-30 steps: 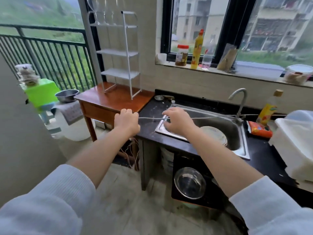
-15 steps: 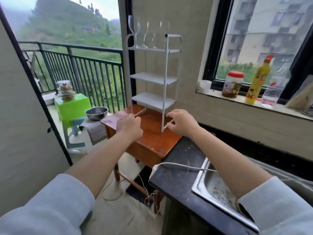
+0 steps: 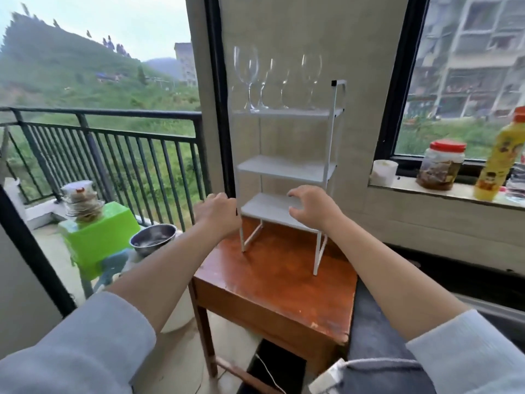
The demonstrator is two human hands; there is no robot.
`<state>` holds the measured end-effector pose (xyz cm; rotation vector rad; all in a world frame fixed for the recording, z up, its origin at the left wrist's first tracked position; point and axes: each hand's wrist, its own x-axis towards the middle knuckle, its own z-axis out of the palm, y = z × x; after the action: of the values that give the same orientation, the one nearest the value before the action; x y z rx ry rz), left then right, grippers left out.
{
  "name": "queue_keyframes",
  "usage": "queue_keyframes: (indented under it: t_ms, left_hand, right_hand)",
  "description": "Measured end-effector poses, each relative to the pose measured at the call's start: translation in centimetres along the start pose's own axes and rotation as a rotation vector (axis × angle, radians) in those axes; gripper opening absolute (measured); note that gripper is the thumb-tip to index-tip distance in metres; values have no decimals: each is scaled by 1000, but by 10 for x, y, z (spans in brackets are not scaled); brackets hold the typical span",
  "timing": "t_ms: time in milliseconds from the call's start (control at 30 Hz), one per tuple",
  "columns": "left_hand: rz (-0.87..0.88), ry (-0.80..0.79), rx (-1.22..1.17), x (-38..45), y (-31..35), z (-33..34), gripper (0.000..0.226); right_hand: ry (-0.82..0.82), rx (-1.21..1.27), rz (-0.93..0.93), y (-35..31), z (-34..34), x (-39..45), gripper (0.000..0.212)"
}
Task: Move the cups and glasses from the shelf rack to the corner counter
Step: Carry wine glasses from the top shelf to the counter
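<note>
Left hand (image 3: 220, 214) raised beside the rack's left post, fingers hidden behind the knuckles, so grip can't be read. Right hand (image 3: 309, 207) hovers at the lowest shelf, fingers spread and curved, holding nothing. White shelf rack (image 3: 287, 169) stands on the wooden table (image 3: 272, 285), three tiers. Four wine glasses (image 3: 277, 81) on top, transparent and blurred.

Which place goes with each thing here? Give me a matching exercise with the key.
Things:
1. wine glasses
2. steel bowl
3. red-lidded jar
4. white shelf rack

Places:
A. window sill
B. wooden table
C. top shelf of the rack
D. beside the green stool

Pairs: 1-C, 2-D, 3-A, 4-B
</note>
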<state>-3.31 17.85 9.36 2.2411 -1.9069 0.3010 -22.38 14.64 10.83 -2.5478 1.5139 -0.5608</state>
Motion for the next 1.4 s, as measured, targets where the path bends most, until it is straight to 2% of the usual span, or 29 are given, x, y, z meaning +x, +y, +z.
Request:
queue_keyframes:
  t_ms: [167, 267, 467, 600, 700, 900, 1033, 1133, 1267, 1333, 1400]
  left_hand:
    - [25, -32, -69, 53, -33, 10, 30]
    - [13, 19, -246, 87, -36, 9, 28]
    - [80, 183, -583, 152, -27, -12, 39]
    - [50, 284, -802, 213, -17, -35, 36]
    - [35, 327, -934, 251, -7, -46, 37]
    - [-14, 353, -1067, 310, 5, -50, 55]
    - [7, 366, -1121, 339, 5, -50, 61]
    - [42, 350, -1214, 356, 4, -54, 68]
    - [116, 305, -1417, 366, 2, -56, 74]
    - [136, 231, -1537, 371, 2, -56, 68]
    - [176, 187, -1632, 374, 3, -58, 46]
  right_hand:
    - [29, -8, 78, -8, 2, 47, 44]
    - [121, 2, 132, -5, -6, 79, 41]
    - [527, 119, 72, -5, -39, 136, 27]
    - [672, 228, 112, 2, -69, 181, 21]
    - [667, 383, 217, 13, -87, 212, 22]
    - [581, 440, 413, 34, -108, 275, 32]
    - [623, 689, 562, 46, -115, 304, 6]
    - [680, 981, 581, 46, -117, 312, 18]
    - [706, 1023, 549, 48, -119, 323, 24]
    - [717, 1007, 529, 49, -120, 330, 24]
    - [704, 978, 528, 49, -121, 333, 21]
